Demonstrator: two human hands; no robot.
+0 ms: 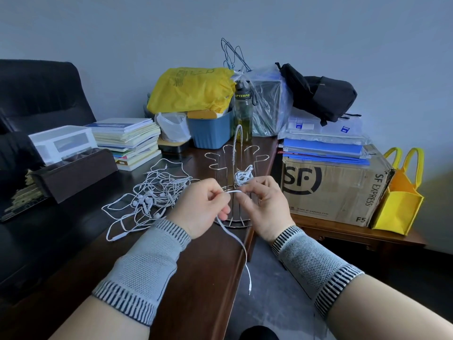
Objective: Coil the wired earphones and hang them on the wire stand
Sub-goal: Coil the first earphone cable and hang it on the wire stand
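Dark wooden tabletop (196, 266) carries a tangled earphone pile (152, 195) left to coil, one coiled set (243, 176) hangs on the wire stand (235, 163), and left hand (201, 212) and right hand (263, 207) fingers pinch another white earphone cable (234, 231), plug dangling.

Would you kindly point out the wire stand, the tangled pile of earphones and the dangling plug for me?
wire stand (239, 139): head view, on the ribbed arch at its top.
tangled pile of earphones (157, 192): head view, on the middle of the heap.
dangling plug (249, 289): head view, on the cord's free end.
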